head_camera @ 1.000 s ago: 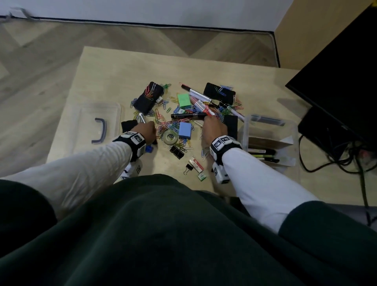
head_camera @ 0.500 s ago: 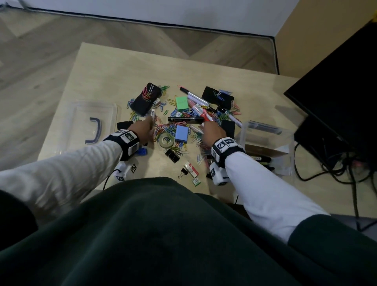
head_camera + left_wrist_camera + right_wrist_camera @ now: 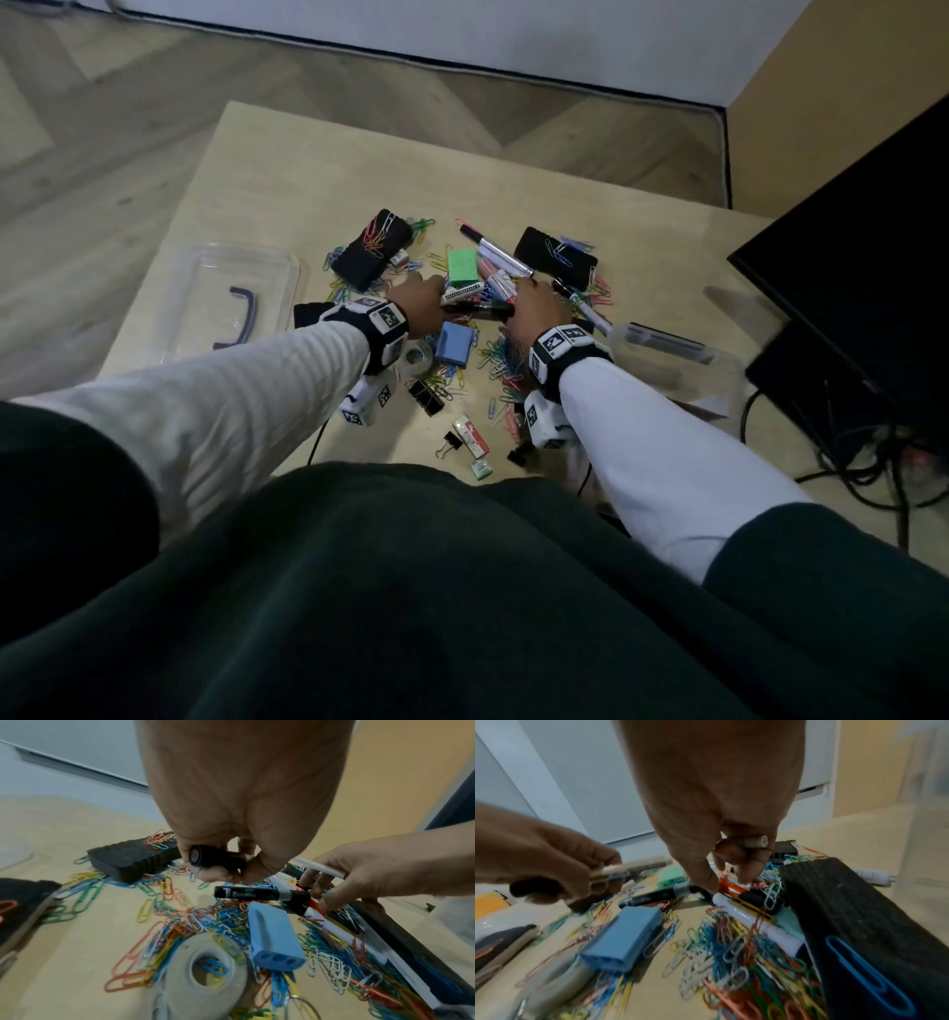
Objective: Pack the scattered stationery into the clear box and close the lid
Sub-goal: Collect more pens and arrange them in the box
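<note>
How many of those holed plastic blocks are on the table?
2. Blue block lies among paper clips near the tape roll; green block farther back, beside the markers. More may be hidden under the pile.

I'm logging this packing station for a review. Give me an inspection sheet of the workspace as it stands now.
Surface: pale wooden table, strewn mid-way with stationery.
Job's things: clear box at right, open, pens inside; lid apart at left; markers, black marker, blue sharpener, green sharpener, two erasers, tape roll, paper clips, binder clips.
Clutter: nothing seen.
Hands: left hand holds a dark marker; right hand holds a white pen.
Cables: black cables at right.
Surroundings: wood floor, white wall, dark monitor.
</note>
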Available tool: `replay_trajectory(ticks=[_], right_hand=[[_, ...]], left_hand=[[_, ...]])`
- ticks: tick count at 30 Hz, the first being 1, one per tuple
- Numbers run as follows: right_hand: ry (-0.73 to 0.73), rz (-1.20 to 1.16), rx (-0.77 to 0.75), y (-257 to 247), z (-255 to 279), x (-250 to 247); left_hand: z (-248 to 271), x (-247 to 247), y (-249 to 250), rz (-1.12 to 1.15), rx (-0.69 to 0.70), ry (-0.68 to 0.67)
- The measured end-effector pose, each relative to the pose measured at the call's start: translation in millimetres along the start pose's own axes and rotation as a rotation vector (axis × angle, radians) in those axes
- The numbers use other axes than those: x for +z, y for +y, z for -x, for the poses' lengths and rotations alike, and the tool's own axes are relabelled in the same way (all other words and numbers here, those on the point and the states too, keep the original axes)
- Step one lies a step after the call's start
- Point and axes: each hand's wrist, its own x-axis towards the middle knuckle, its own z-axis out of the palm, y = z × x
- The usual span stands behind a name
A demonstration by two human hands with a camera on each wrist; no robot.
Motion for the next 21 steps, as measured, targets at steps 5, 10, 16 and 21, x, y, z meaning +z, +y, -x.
replay_trajectory(ticks=[5,10,16,21], right_hand=[[-0.021,0.024,0.013,3,9,8],[-0.030,0.018,0.020,-1,17,16],[-0.020,-0.042,0.066,-6,23,36],[-0.032,-0.060,0.105,-6,24,37]], left_hand=[[-5,8,6,-0.003,0.011,0.027],[-1,11,-2,-0.068,-0.004,0.002],[8,22,-17,-0.095,-0.053,0.035],[12,28,-23,-0.088,-0.067,0.042]])
